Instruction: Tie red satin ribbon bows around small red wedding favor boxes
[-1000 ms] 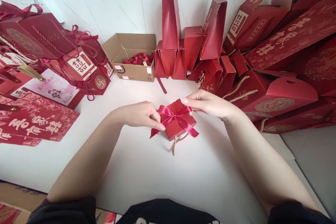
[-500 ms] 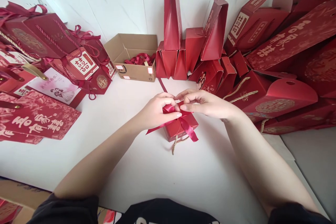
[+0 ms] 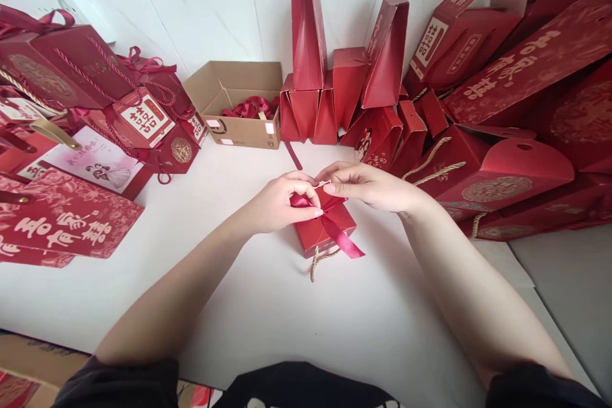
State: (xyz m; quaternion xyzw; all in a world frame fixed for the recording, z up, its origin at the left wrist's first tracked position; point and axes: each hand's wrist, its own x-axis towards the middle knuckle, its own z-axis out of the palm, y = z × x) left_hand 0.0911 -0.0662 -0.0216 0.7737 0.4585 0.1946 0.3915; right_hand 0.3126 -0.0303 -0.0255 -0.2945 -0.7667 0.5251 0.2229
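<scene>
A small red gift box (image 3: 310,234) lies on the white table in front of me, with a twisted gold cord handle (image 3: 313,266) at its near side. Across its top runs a pinkish-red satin ribbon (image 3: 345,241), one tail hanging over the near right edge. My left hand (image 3: 287,203) pinches the ribbon between thumb and fingers over the box's left part. From the right, my right hand (image 3: 368,187) reaches over the far side, its thumb and fingers closed on the ribbon near the middle. The fingers partly hide the knot or loop.
An open cardboard box (image 3: 243,131) with red ribbon inside stands at the back. Folded red boxes (image 3: 306,44) are stacked beside it. Red gift boxes (image 3: 516,172) crowd the right, and more decorated bags (image 3: 76,210) stand at the left. A ribbon strip (image 3: 293,156) lies behind my hands.
The ribbon tail at the left is no longer visible past my left hand. The near right tail reaches slightly farther right. Both hands stay over the box, and the view has shifted slightly.
</scene>
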